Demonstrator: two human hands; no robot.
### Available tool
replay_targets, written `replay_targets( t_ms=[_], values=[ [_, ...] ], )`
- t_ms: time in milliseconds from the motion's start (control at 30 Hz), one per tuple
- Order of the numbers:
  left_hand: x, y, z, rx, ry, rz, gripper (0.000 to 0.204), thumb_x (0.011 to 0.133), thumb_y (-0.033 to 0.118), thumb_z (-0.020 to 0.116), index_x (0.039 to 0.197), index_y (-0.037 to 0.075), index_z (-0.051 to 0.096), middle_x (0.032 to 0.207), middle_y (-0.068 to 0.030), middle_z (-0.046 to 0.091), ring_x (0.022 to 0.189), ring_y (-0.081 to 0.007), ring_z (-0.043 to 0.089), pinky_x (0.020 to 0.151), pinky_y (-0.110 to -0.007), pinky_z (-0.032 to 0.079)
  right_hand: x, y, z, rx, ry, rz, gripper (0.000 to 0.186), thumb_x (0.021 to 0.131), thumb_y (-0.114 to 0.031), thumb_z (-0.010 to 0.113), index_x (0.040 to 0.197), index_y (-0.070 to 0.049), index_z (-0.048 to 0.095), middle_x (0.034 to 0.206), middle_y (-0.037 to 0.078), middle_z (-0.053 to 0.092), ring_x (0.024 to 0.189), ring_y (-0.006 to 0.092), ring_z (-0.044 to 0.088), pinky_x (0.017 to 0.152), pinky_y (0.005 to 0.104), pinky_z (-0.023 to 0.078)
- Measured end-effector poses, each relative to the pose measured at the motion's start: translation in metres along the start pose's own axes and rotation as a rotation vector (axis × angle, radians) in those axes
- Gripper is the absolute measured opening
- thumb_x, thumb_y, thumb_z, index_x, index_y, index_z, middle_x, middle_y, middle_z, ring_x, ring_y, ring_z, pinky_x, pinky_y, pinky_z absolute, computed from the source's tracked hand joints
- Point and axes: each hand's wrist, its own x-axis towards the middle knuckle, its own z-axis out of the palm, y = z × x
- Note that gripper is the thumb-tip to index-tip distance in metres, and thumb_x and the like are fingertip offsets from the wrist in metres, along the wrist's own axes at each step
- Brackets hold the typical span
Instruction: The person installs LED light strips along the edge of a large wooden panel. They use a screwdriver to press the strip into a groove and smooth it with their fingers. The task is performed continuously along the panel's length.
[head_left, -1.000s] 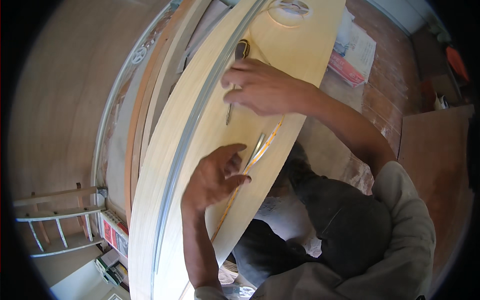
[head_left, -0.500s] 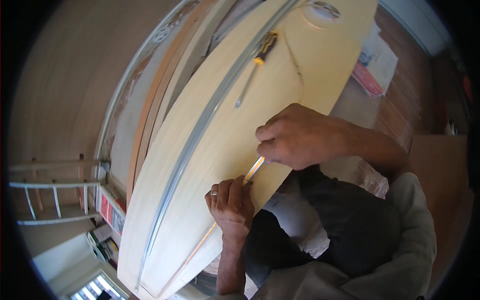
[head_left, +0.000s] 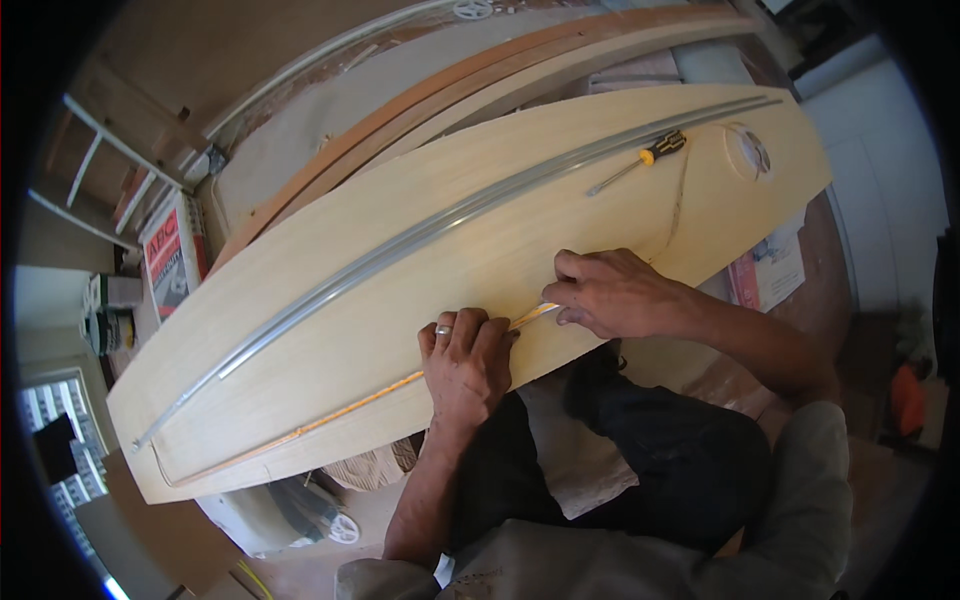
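Along the near edge of a pale wooden panel (head_left: 330, 320) runs a narrow orange-and-white strip (head_left: 372, 393), its exact kind unclear. My left hand (head_left: 468, 362), with a ring on one finger, is closed on the strip, fingers curled down toward the panel. A short way to the right, my right hand (head_left: 612, 292) pinches the same strip between thumb and fingers. The stretch between the hands is in sight; the part beneath my fingers is hidden. Beyond them lies a screwdriver (head_left: 640, 160) with a yellow-and-black handle, beside long grey metal channels (head_left: 440, 222).
A white ring-shaped roll (head_left: 745, 152) rests near the panel's right end, with a thin cord (head_left: 683, 190) beside it. Behind are long timber lengths (head_left: 400, 120). A red-and-grey bag (head_left: 172, 255) and a ladder (head_left: 90, 165) stand at left; printed packaging (head_left: 775, 265) lies right.
My view has turned, so the panel now lies more level across it and its left end shows. Both hands stay on the strip, in much the same places along it.
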Motion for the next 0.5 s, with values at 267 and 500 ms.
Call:
replay_targets(
  t_ms=[267,500],
  values=[
    [-0.002,-0.002,0.001,-0.021,0.049,0.015,0.015,0.088,0.022,0.080,0.094,0.013,0.070,0.096,-0.0056,0.062,0.095,-0.0277,0.062,0.086,-0.045,0.042,0.019,0.003,0.015,0.370,0.037,0.461,0.034,0.085,-0.033,0.086,0.085,0.000,0.077,0.077,0.018,0.071,0.075,0.0343,0.070,0.072,0.0460,0.054],
    [-0.002,-0.005,0.005,-0.050,0.033,0.024,0.016,0.089,0.024,0.077,0.091,0.012,0.068,0.094,-0.0074,0.061,0.095,-0.0285,0.062,0.083,-0.047,0.041,0.027,0.000,0.017,0.424,0.038,0.636,0.033,0.079,-0.029,0.087,0.076,0.002,0.075,0.067,0.019,0.066,0.068,0.0304,0.066,0.067,0.0450,0.051]
  ],
)
